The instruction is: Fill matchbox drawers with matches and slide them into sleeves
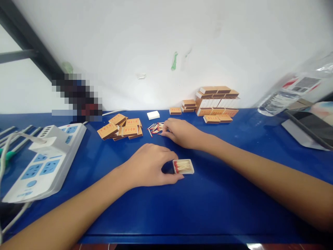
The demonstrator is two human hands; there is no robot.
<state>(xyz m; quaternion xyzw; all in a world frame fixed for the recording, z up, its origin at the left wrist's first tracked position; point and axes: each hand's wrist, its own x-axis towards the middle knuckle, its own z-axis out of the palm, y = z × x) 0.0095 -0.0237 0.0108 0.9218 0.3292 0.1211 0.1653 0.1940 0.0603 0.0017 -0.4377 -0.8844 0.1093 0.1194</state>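
Observation:
My left hand (153, 165) grips a small white matchbox tray (191, 167) between thumb and fingers, at the tray's left end. Inside it lie several red-tipped matches (183, 165), side by side with their heads to the left. Farther back, my right hand (179, 132) is closed in a pinch at the edge of a loose heap of matches (155, 127). A match's red head shows just left of its fingertips; the rest of it is hidden. Behind the heap lies a plain white piece like an upturned tray (153, 115).
Orange matchboxes (130, 130) lie in a loose pile left of the matches. More are stacked (217, 100) against the wall. A power strip (49, 163) with a charger is at the left. A water bottle (273, 100) and a phone (309, 128) are at the right.

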